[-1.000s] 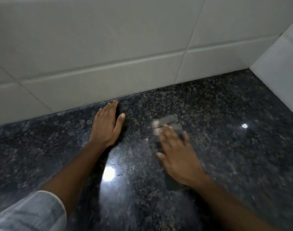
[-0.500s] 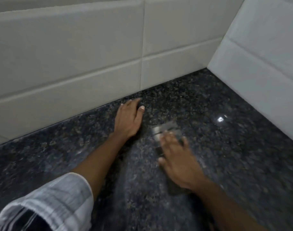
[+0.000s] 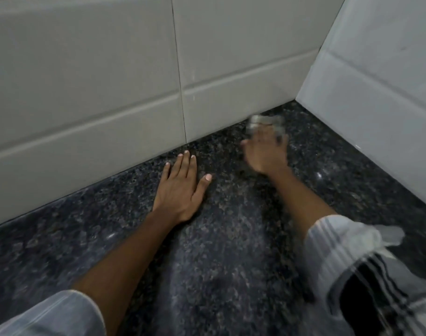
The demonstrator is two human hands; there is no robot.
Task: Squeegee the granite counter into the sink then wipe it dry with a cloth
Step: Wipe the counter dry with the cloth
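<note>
The dark speckled granite counter (image 3: 226, 238) fills the lower part of the head view. My left hand (image 3: 180, 190) lies flat on it, palm down, fingers spread a little, close to the back wall. My right hand (image 3: 265, 151) is blurred with motion, further back near the corner, pressed on a grey cloth (image 3: 265, 121) whose edge shows past the fingertips. Neither the squeegee nor the sink is in view.
A tiled back wall (image 3: 110, 81) meets the counter behind my hands. A tiled side wall (image 3: 381, 88) closes the corner on the right. Striped shirt sleeves cover both forearms near the bottom edge.
My right hand has slid the cloth away from me toward the back right corner. My left hand stays flat on the counter. The view has shifted right, showing more of the side wall.
</note>
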